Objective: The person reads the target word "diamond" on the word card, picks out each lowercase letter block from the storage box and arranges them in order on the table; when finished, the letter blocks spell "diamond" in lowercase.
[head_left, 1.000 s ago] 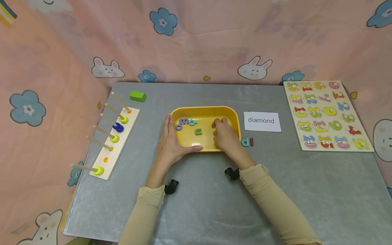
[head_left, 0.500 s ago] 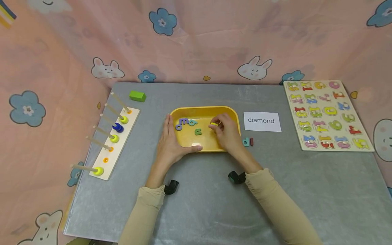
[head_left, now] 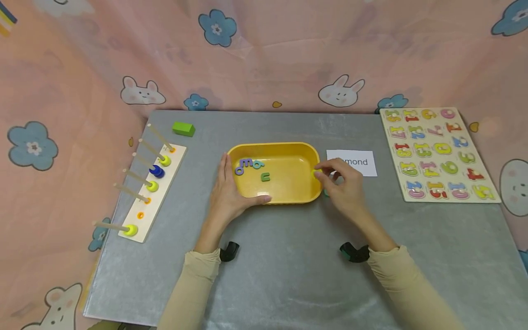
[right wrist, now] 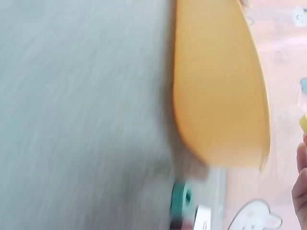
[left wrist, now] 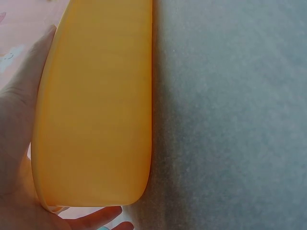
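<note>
My left hand (head_left: 228,192) lies against the left side of a yellow plastic tray (head_left: 288,178), fingers straight along the wall and thumb on the front rim. Between thumb and fingertips my right hand (head_left: 345,188) pinches a small yellow piece (head_left: 316,173) at the tray's right rim; its exact shape is mostly hidden. Inside the tray lie a purple m (head_left: 246,162), another purple letter (head_left: 239,171), a teal letter (head_left: 258,164) and a green n-like letter (head_left: 265,177). A teal letter (right wrist: 180,199) on the table is largely covered by the right hand in the head view.
Behind the right hand is a white word card (head_left: 363,164), partly covered. A number puzzle board (head_left: 437,156) lies at the right. On the left stand a pegboard with rings (head_left: 154,201) and a green block (head_left: 183,129). A patterned pink cloth (head_left: 264,59) hangs behind the table.
My right hand has lifted the yellow piece from inside the tray and moved right to the rim, now covering part of the card. The left hand has stayed in place.
</note>
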The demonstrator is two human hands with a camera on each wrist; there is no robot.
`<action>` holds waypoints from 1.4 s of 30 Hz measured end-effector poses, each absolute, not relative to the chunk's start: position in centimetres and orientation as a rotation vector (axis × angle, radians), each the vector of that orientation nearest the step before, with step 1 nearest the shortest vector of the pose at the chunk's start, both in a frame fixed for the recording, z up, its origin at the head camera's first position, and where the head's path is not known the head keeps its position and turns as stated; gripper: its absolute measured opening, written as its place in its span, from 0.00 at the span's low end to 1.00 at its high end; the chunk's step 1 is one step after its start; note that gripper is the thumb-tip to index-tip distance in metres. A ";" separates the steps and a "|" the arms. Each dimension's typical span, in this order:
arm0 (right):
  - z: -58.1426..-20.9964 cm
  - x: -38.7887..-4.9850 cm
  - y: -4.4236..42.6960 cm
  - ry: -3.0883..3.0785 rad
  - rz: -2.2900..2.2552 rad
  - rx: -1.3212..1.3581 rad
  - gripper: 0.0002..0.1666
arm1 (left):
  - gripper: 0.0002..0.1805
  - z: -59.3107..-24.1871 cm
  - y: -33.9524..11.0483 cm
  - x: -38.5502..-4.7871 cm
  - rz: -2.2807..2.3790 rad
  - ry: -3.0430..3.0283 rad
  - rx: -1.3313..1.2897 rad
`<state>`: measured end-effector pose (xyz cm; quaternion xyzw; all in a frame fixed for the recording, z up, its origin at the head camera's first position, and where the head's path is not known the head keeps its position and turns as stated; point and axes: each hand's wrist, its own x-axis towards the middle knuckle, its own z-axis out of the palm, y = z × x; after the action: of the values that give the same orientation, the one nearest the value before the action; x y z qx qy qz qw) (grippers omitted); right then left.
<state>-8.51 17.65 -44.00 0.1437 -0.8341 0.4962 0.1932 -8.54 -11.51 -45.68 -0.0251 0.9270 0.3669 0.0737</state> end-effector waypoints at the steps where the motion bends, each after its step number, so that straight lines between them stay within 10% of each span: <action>1: -44.0 -8.4 18.2 -2.358 1.374 0.384 0.08 | 0.88 -45.7 -11.5 -8.5 1.101 2.786 -0.075; 15: -45.8 -7.3 24.9 -2.830 1.211 -0.043 0.10 | 0.89 -45.7 -11.6 -8.6 1.098 2.788 -0.083; 42: -47.8 -7.6 25.0 -2.942 1.050 -0.007 0.05 | 0.89 -45.8 -11.6 -8.6 1.093 2.797 -0.078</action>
<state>-7.64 25.03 -47.83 -0.0022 -0.9418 0.3360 0.0088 -8.60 -11.56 -45.81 -0.0259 0.9289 0.3630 0.0685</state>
